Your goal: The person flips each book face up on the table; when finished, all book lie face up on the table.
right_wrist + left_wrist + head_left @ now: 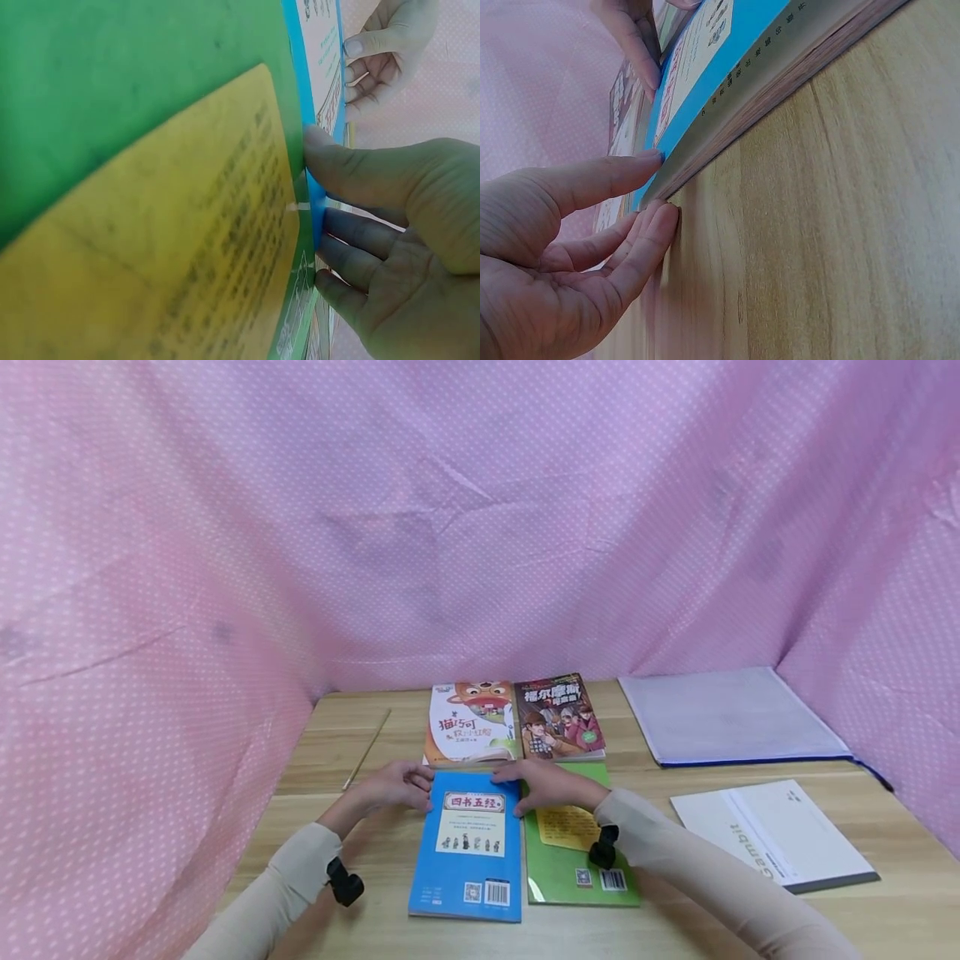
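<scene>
Both hands sit at the far corners of the blue book [468, 847], which lies flat on the wooden table [750, 927] between the two forearms. The left hand [393, 786] holds the book's far left corner: in the left wrist view its thumb lies on top of the blue cover and its fingers [649, 240] press against the table at the page edge below, so the corner is pinched lightly between them. The right hand [551, 783] is at the far right corner; in the right wrist view its thumb [337, 161] rests on the cover's edge and the other fingers curl under it, gripping that corner.

Just right of the blue book, touching its side and under the right wrist, lies the green book [581, 860] with a yellow panel. Just beyond the fingertips lie two more books side by side: the cat book [468, 722] ahead of the left hand and the detective book [558, 714] ahead of the right hand. Farther right of the right hand lie a clear folder [727, 714] and a white booklet [776, 835]. A pink dotted cloth [225, 527] hangs all round.
</scene>
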Demonstrator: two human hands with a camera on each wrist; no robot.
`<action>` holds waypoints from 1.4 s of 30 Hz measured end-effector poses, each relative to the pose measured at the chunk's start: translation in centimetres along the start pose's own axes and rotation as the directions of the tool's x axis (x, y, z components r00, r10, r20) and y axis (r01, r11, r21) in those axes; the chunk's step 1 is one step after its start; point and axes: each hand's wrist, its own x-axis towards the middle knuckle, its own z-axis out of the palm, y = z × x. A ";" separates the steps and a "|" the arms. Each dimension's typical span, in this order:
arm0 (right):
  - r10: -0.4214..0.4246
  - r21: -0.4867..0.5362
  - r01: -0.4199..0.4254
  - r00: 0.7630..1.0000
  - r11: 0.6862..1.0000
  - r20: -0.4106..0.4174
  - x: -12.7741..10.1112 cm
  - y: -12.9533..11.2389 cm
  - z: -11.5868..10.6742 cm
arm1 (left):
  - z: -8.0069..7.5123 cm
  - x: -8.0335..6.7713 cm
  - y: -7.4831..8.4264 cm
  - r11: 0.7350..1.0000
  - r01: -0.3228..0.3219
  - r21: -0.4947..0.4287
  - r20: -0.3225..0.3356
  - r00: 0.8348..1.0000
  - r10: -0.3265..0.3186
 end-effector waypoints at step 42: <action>0.032 -0.051 -0.039 0.992 0.998 -0.123 -0.6 -0.4 0.8 | 0.6 -0.9 -0.3 0.998 0.056 0.007 -0.128 0.990 -0.054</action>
